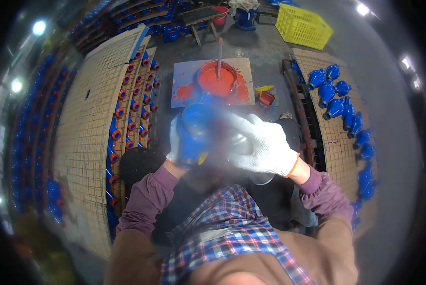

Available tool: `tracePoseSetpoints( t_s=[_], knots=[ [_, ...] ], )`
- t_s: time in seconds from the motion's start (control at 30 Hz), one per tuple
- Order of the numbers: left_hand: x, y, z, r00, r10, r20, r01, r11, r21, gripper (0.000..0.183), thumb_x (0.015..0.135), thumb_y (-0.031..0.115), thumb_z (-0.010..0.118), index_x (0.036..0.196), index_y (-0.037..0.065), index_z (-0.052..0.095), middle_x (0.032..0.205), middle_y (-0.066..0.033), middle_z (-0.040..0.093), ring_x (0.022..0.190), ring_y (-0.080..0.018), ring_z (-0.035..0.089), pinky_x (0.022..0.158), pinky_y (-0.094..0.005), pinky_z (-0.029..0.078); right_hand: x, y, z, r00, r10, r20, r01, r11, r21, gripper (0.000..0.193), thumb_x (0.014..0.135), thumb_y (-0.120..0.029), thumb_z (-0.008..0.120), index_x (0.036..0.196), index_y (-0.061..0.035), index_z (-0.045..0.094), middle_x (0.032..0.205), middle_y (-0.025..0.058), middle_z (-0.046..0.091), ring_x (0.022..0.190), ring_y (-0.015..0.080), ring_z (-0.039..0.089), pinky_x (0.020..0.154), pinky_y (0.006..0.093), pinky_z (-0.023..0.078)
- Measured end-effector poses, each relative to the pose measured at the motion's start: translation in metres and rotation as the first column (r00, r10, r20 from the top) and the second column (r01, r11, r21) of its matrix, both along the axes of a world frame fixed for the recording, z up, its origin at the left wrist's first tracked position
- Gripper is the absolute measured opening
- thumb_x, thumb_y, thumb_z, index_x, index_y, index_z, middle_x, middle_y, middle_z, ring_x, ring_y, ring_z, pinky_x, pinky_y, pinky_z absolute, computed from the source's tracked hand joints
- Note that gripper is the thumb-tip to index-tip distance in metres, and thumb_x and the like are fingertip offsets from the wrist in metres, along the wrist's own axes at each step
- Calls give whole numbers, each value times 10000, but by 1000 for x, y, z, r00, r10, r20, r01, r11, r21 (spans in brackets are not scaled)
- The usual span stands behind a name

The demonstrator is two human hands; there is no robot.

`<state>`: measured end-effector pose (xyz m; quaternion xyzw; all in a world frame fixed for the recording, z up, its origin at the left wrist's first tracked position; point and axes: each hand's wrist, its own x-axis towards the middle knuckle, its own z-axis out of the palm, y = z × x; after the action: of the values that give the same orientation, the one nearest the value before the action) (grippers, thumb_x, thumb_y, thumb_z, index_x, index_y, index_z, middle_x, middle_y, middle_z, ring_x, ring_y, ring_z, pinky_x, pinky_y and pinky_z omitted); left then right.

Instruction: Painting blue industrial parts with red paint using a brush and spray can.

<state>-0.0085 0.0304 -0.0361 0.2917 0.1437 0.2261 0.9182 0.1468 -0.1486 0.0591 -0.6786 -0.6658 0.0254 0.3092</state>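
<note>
In the head view, the gloved fingers of my left hand (173,142) are clamped on a blue, round-mouthed piece (192,137) before my lap; my right hand (270,147) curls near it, but blur hides its fingertips, so I cannot tell whether they grip anything; beyond, a stick (219,52) stands in red paint (209,81); blue fittings (335,108) lie at my right.

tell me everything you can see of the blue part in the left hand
The blue part looks smooth, its round, paler end facing up, a small yellow patch low down. The gloved left hand holds its left side. Haze blurs it; material and contact with the right hand are unclear.
</note>
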Motion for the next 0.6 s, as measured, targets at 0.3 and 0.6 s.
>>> tracePoseSetpoints(
  t_s=[0.3, 0.6],
  knots=[
    [6, 4, -9, 996, 47, -79, -44, 998, 45, 460, 1005, 413, 347, 1164, 54, 586, 1035, -89, 638, 857, -169, 664, 720, -284, 572, -6, 20, -8, 998, -5, 56, 3, 999, 44, 688, 692, -364, 719, 1338, -240, 518, 821, 117, 543, 649, 271, 614, 573, 373, 503],
    [-5, 5, -15, 990, -96, 100, 111, 982, -151, 699, 928, 647, 336, 1285, 75, 525, 1125, -153, 629, 865, -295, 644, 796, -437, 562, 28, -54, 21, 984, -156, -88, 174, 951, 256, 729, 684, -162, 790, 1359, -75, 527, 943, 93, 649, 763, 190, 660, 718, 298, 547]
  ],
)
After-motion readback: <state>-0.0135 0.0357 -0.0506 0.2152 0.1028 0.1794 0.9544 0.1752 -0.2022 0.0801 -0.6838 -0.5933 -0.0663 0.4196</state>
